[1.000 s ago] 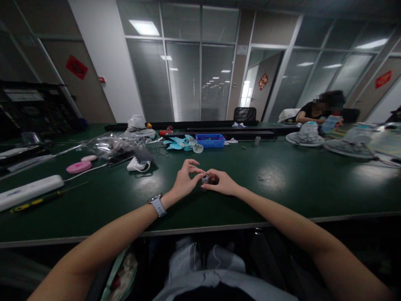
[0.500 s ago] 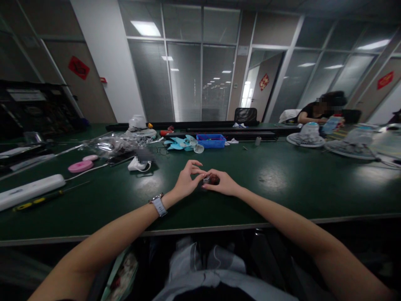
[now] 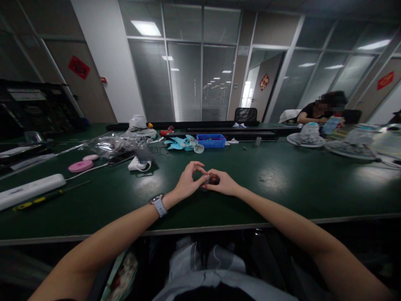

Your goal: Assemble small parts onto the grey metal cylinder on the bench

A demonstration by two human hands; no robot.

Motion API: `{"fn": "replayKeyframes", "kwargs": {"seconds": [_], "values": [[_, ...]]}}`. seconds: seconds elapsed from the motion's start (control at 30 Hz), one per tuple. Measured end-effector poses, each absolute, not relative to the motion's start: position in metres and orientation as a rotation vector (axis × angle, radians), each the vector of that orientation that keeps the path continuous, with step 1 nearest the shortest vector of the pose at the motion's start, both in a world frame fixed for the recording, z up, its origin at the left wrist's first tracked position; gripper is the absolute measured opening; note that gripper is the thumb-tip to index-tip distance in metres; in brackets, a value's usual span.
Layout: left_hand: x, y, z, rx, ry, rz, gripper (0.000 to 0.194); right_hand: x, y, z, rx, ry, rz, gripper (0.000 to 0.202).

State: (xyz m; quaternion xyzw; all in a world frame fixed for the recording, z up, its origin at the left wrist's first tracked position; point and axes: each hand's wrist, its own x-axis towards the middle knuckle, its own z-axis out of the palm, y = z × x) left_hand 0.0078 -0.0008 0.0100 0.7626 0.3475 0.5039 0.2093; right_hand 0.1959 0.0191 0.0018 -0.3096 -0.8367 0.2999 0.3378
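Near the front middle of the green table, my right hand (image 3: 226, 183) curls its thumb and fingers round a small part (image 3: 214, 179), copper-brown with a silvery end. It looks like a wound motor piece, though much of it is hidden by the fingers. From the other side my left hand (image 3: 190, 180) presses its thumb on the silvery end. The left index finger bends over toward the right fingertips, and the other left fingers arch above. A watch with a pale strap (image 3: 159, 205) is on the left wrist.
Left lie a white power strip (image 3: 34, 192), a yellow-handled screwdriver (image 3: 31, 204), a pink round case (image 3: 80, 166) and clear plastic bags (image 3: 114, 144). Behind are light-blue fan blades (image 3: 181, 143) and a blue bin (image 3: 211, 141). Fan housings (image 3: 307, 138) and a seated person (image 3: 322, 110) are right.
My left thumb has shifted slightly onto the silvery end, and the left index finger has bent down closer to the right fingertips. The right hand has stayed in place.
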Motion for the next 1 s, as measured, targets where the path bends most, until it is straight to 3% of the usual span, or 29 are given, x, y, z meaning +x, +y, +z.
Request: {"fn": "replayKeyframes", "kwargs": {"seconds": [0.13,0.3,0.47,0.6,0.7,1.0], "values": [[0.008,0.000,0.010,2.127,0.978,1.394,0.038,0.196,0.018,0.003,-0.816,-2.186,0.783,0.040],[0.008,0.003,0.010,2.159,0.947,1.386,0.020,0.196,0.017,0.004,-0.827,-2.205,0.735,0.038],[0.011,0.003,0.011,2.088,0.945,1.433,0.028,0.196,0.017,0.006,-0.833,-2.206,0.700,0.039],[0.009,0.004,0.014,2.105,1.042,1.527,0.021,0.196,0.017,0.005,-0.857,-2.199,0.721,0.042],[0.000,0.010,0.013,2.053,1.174,1.596,0.026,0.196,0.017,0.004,-0.870,-2.190,0.746,0.044],[-0.024,0.025,-0.009,2.401,1.408,1.118,0.027,0.196,0.017,0.004,-0.865,-2.186,0.766,0.043]]}}
